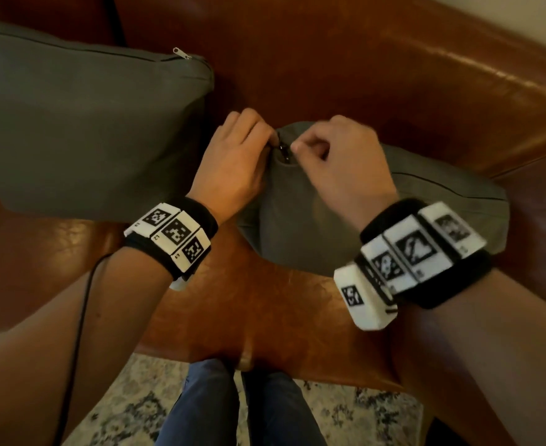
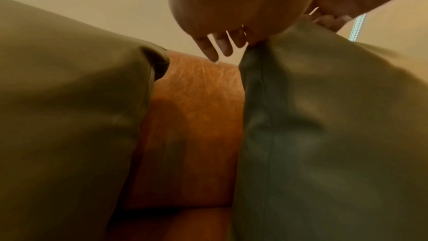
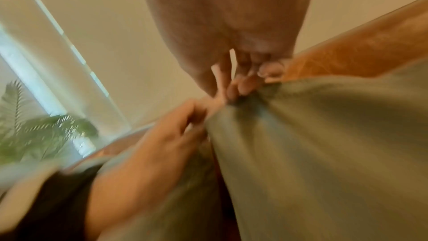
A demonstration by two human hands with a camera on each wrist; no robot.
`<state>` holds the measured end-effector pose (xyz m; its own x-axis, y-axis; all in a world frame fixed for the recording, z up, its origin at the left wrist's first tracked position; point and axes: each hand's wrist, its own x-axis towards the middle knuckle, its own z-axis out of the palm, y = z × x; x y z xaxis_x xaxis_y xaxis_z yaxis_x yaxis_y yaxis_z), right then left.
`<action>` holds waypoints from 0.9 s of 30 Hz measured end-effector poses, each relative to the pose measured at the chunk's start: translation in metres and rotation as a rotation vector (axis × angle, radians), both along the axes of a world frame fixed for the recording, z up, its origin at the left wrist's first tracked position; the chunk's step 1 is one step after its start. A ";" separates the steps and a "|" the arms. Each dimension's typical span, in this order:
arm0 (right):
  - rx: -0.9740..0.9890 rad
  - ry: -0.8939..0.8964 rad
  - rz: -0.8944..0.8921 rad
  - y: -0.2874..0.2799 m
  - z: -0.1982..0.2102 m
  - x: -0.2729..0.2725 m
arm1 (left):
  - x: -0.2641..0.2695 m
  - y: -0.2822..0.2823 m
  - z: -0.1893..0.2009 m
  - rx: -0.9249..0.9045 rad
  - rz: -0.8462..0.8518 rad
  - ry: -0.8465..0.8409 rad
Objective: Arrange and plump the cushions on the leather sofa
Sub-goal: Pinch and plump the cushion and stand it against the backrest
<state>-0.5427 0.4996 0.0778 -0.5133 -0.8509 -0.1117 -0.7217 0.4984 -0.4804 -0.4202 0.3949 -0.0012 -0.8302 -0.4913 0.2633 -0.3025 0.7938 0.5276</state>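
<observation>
Grey cushion (image 1: 345, 217) lying on the seat of the brown leather sofa (image 1: 426, 101), its top corner bunched upward. Left hand (image 1: 233, 162) and right hand (image 1: 339, 159) both pinch the fabric at that corner, beside the zipper pull (image 1: 283, 149). A second grey cushion (image 1: 81, 130) leans against the backrest to the left.

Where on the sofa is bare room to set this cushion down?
Bare seat leather lies in front of the held cushion, toward the seat's front edge. It is crowded at the backrest, where the large cushion and both hands meet.
</observation>
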 end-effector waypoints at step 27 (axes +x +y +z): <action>0.672 -0.097 0.202 -0.077 0.022 -0.041 | 0.002 0.054 0.023 0.807 0.459 0.135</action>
